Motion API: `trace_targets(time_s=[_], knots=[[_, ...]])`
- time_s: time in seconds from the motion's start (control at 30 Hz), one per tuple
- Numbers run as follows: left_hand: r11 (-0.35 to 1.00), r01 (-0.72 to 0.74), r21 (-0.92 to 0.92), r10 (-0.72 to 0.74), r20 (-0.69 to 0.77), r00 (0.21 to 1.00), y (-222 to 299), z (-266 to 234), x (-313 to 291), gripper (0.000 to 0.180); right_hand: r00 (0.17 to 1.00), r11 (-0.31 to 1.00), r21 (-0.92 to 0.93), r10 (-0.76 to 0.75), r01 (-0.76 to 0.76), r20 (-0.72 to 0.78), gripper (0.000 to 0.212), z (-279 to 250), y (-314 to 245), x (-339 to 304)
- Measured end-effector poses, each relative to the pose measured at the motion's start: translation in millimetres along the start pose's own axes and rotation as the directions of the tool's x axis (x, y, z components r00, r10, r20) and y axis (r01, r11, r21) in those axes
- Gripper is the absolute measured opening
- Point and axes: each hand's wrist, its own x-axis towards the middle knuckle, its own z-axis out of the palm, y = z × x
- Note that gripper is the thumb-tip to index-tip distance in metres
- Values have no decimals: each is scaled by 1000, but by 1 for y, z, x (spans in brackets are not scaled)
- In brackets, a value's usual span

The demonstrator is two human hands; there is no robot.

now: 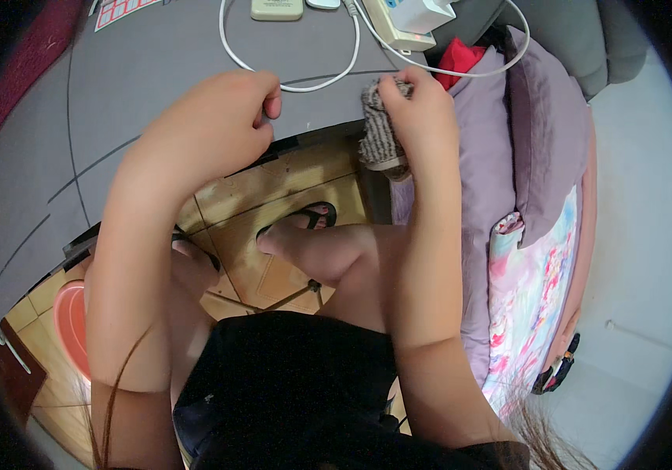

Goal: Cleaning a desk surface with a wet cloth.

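Note:
My right hand (422, 98) grips a fuzzy cloth (381, 125) with brown-grey and pale stripes at the table's right front corner. The cloth hangs in a bunch beside my thumb, and its lower end drops past the table edge. What my other right fingers do behind it is hidden. Over the front edge of the grey table (155, 63), my left hand (246, 113) is loosely curled into a fist. Nothing shows in it.
A white cable (358, 55) loops over the table's far side, near a power strip with a white charger (422, 14) and a small beige device (277, 8). Right of the table are mauve pillows (547, 141) and floral bedding (532, 290). An orange-pink basin (72, 325) stands lower left.

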Motion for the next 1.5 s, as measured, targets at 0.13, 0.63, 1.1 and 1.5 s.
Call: trace_targets(time_s=[0.13,0.63,1.1,1.5], knots=[[1000,10,11,-10,-16,1000,-2,-2,-2,16,993,977,-181,-116,111,-21,27,7,-40,-20],[1000,8,-14,-9,-15,1000,-1,-1,-1,16,989,990,21,141,-143,46,38,-10,4,7],[999,26,-33,-27,-19,999,-3,1,-2,17,983,981,170,-116,91,143,34,13,-41,-23],[1000,10,-25,-11,-31,999,-12,7,-4,16,983,983,-53,-175,178,63,33,19,-80,-51]])
